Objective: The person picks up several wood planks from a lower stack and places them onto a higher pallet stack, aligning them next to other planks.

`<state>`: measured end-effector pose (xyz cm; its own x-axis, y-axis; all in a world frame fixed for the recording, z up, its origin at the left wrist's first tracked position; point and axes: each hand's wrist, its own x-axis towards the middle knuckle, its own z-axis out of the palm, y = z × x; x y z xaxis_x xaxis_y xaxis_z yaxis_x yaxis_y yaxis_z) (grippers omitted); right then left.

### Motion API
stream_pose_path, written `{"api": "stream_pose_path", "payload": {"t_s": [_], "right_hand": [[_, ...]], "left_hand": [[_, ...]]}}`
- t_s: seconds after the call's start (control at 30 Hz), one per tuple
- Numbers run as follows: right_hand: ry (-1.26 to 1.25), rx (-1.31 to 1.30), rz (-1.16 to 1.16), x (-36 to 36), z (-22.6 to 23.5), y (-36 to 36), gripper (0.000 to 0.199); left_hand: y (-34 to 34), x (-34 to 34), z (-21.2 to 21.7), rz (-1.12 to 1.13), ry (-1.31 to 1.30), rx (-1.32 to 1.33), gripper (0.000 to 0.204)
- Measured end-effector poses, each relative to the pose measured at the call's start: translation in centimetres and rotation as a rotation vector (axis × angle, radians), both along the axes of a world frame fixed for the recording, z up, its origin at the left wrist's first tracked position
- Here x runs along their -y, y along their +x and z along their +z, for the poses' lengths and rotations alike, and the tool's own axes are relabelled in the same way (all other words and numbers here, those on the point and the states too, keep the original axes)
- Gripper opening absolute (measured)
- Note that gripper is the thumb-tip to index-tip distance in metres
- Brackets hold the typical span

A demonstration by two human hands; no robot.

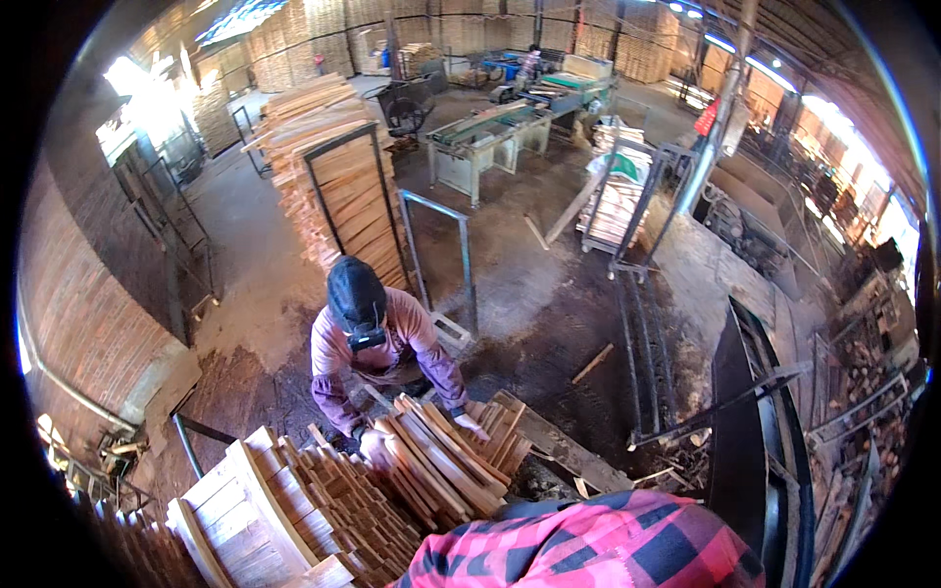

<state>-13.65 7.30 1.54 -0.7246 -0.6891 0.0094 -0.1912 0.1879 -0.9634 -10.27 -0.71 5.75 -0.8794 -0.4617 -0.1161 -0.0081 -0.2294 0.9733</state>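
Neither my left hand nor my right hand shows; only my red and black plaid shirt [598, 544] fills the lower edge. Just in front of me lies a heap of short wooden slats [441, 461]. A co-worker [377, 343] in a purple top and dark cap crouches behind the heap, with both of their hands [470, 423] on the slats. To the left of the heap, more slats are stacked in neat rows [294, 500].
A tall stack of planks in a metal frame [338, 186] stands behind the co-worker. Green woodworking machines [490, 132] sit further back. A brick wall [83, 304] runs on the left. A dark curved machine guard [750, 431] and metal rails [642, 343] are on the right.
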Motion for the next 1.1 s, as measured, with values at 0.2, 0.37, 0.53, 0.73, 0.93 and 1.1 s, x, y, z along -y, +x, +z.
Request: {"api": "stream_pose_path", "payload": {"t_s": [0.2,0.37,0.53,0.73,0.93,1.1], "right_hand": [[0.039,0.099,-0.207,-6.1,-0.9,1.7,0.063],[0.003,0.177,-0.411,-11.9,-1.3,3.6,0.065],[-0.031,0.246,-0.500,-14.8,-2.0,6.2,0.067],[-0.066,0.166,-0.305,-11.5,-1.3,2.1,0.069],[-0.136,0.009,0.039,-0.3,1.0,-2.0,0.072],[-0.120,-0.026,0.288,7.4,4.9,-0.5,0.074]], "left_hand": [[-0.3,-1.9,-0.2,-0.107,0.019,0.004,0.065],[-1.3,-6.1,0.3,-0.255,-0.040,0.023,0.063],[-1.7,-8.9,0.5,-0.347,-0.087,0.037,0.061],[-2.9,-6.9,0.9,-0.216,-0.134,-0.012,0.059],[-0.4,2.7,1.6,0.155,-0.105,-0.054,0.057],[12.7,12.6,3.4,0.676,0.058,-0.187,0.056]]}}
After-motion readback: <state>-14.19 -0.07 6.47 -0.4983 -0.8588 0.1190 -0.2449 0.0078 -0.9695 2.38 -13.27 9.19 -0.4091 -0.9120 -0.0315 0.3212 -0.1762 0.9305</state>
